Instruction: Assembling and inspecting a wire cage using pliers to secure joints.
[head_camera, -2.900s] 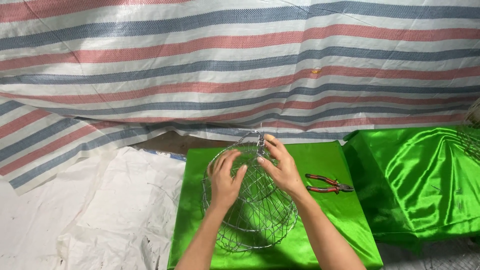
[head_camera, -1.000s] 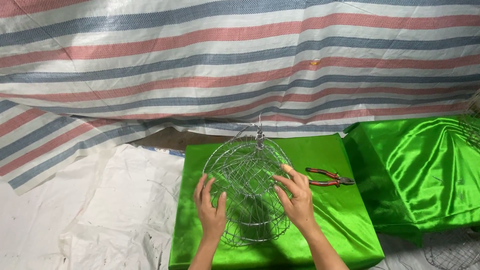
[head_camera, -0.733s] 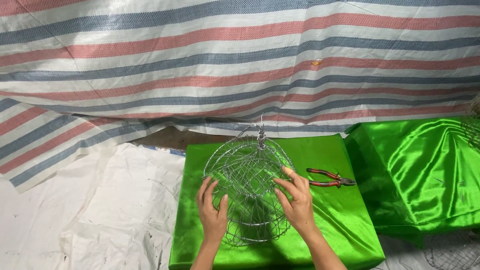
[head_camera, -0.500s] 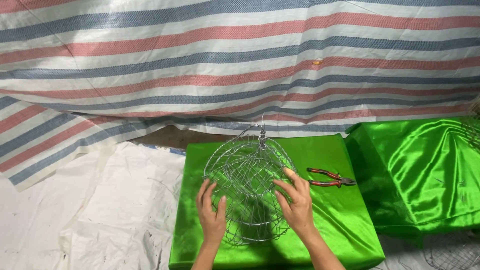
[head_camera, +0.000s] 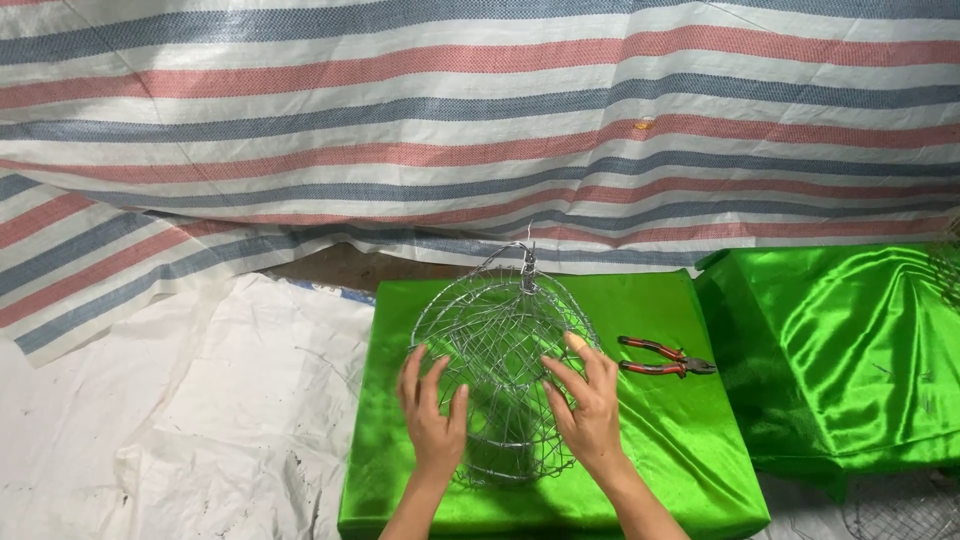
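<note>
Both hands (head_camera: 432, 420) (head_camera: 588, 405) press the wire cage (head_camera: 500, 350) mid-cushion (head_camera: 690, 470).

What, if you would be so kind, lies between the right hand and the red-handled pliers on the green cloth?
In the head view, only bare green cloth lies between the right hand and the pliers; nothing else sits in that stretch.

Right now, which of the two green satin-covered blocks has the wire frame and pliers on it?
The nearer green block, under both hands, carries the wire frame and red-handled pliers; the other green block, at the right, carries neither.
</note>
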